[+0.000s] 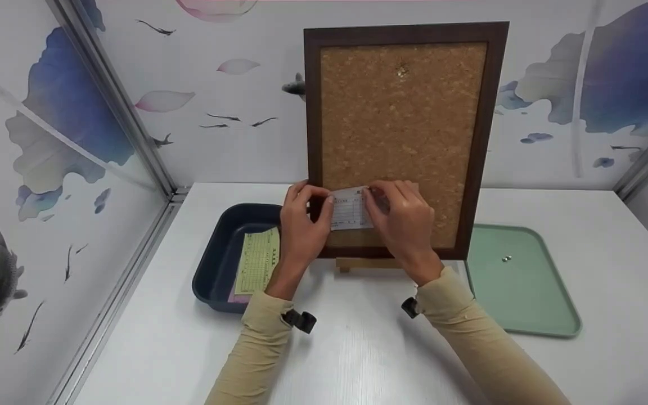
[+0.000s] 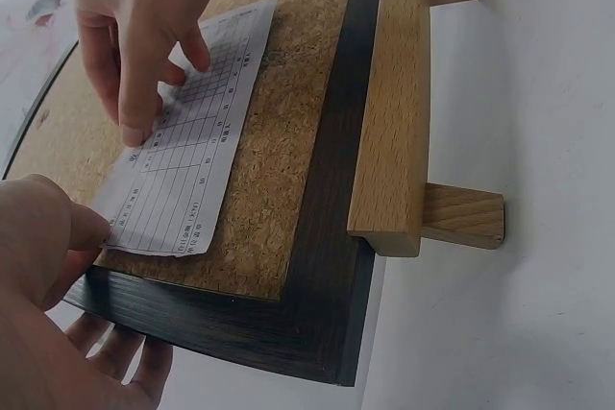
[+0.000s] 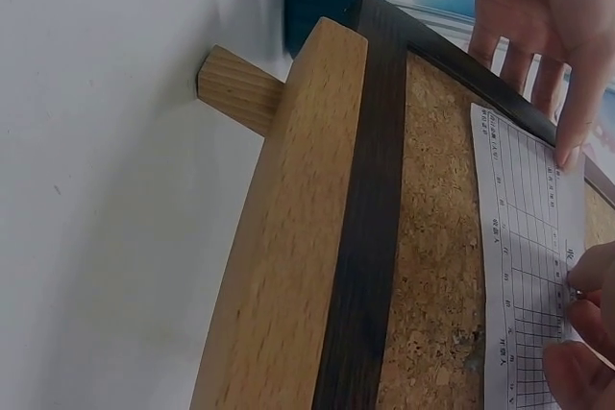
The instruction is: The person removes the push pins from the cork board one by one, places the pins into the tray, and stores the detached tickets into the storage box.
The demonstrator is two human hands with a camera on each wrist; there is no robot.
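A white printed slip (image 1: 349,211) lies against the lower part of a framed corkboard (image 1: 403,129), which stands upright. My left hand (image 1: 306,225) grips the board's left edge, its thumb on the slip's left end and its other fingers behind the frame (image 2: 216,328). At the slip's upper edge, my right hand (image 1: 405,216) pinches a small pin, mostly hidden between thumb and fingertips. In the left wrist view the slip (image 2: 192,141) lies at a slant to the frame, its lower edge bare of fingers.
A wooden stand (image 1: 369,262) carries the board. To the left, a dark blue bin (image 1: 211,281) holds a yellow slip (image 1: 256,261) over a pink one (image 1: 238,298). On the right is a green tray (image 1: 532,298) with several small silvery pins (image 1: 507,259). Printed panels enclose the white table.
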